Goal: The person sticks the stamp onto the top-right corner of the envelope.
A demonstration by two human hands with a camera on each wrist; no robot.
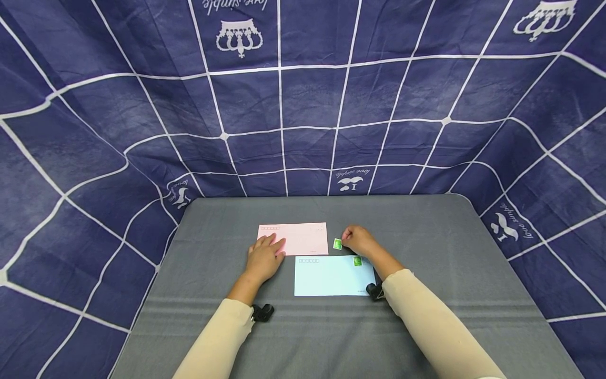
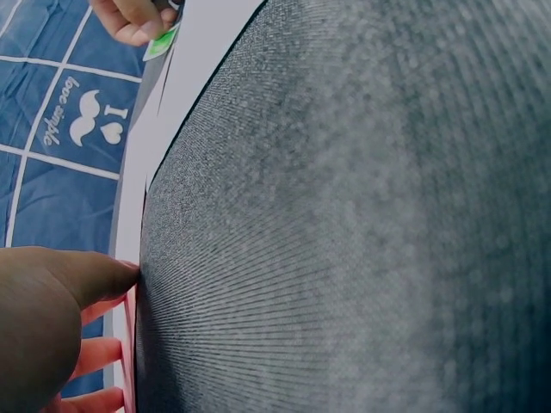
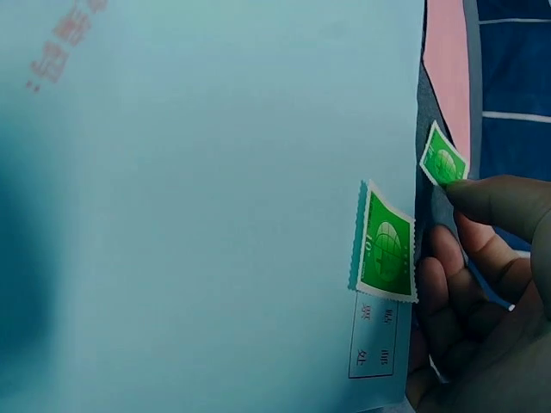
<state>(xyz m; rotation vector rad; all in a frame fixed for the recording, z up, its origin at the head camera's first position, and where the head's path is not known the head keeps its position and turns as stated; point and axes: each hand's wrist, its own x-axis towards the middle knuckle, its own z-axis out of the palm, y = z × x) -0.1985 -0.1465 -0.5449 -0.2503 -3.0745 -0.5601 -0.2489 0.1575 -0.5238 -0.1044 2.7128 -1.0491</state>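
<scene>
A green postage stamp (image 3: pixel 445 161) with a white edge is pinched by one corner between the thumb and forefinger of my right hand (image 1: pixel 361 241). In the head view it hangs just right of the pink envelope (image 1: pixel 303 238). My left hand (image 1: pixel 264 257) rests with spread fingers on that envelope's left part. Nearer to me lies a light blue envelope (image 1: pixel 331 279), under my right wrist. Another green stamp (image 3: pixel 387 249) sits at its upper right, and in the right wrist view its edge stands up from the paper beside a printed stamp box (image 3: pixel 374 344).
Both envelopes lie on a grey cloth-covered table (image 1: pixel 426 226). A blue curtain (image 1: pixel 312 95) with white grid lines surrounds its back and sides. Small black cameras (image 1: pixel 263 312) are worn at both wrists.
</scene>
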